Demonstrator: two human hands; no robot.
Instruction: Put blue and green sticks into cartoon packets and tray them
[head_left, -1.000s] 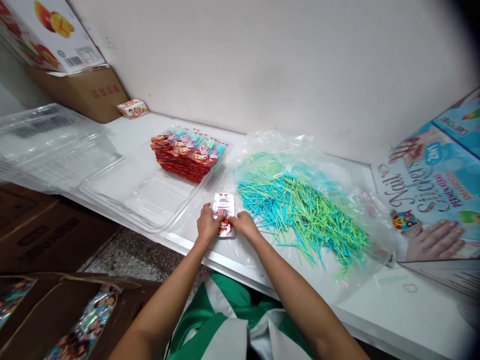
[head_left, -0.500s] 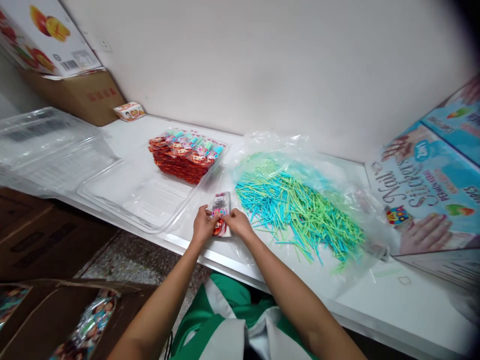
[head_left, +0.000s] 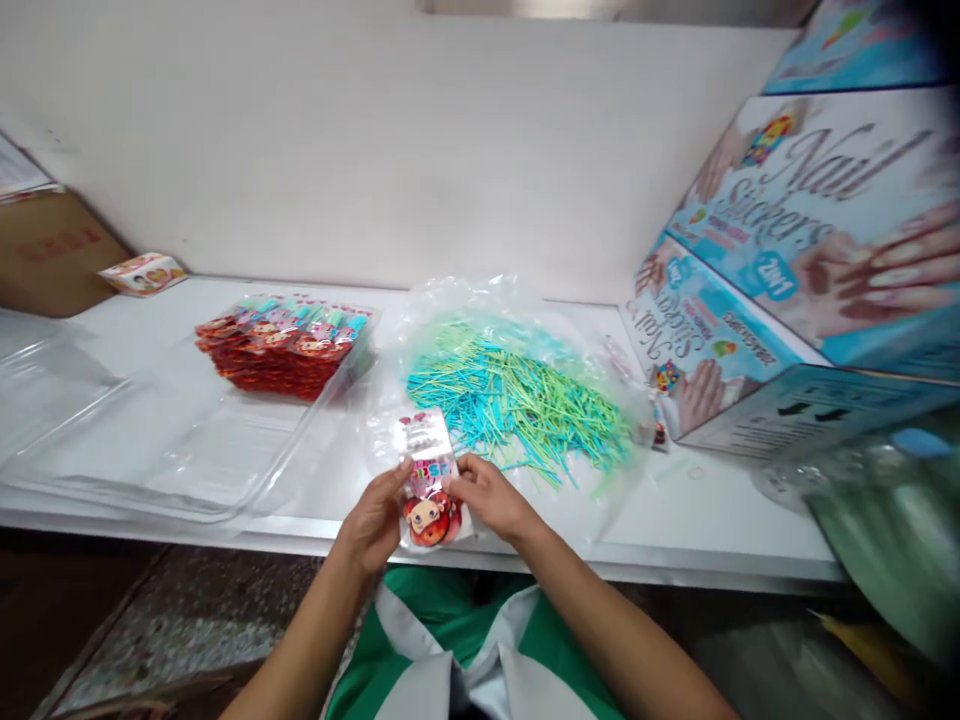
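Note:
Between my two hands is a small printed candy packet with a red-haired cartoon face near its lower end. My left hand pinches its left edge, and my right hand grips the right edge. The packet is raised slightly over the table's front edge, its face toward me. Right behind it lies a heap of thin blue and green sticks on a clear plastic bag. To the left, a stack of similar red packets stands in a clear plastic tray.
Nail sticker boxes are piled at the right end of the white table. A cardboard box and a small printed carton sit at the back left. The wall rises behind the table.
My view has turned to the right. The packet has come up off the table closer to me, and its cartoon front now shows more fully. Both hands still hold it.

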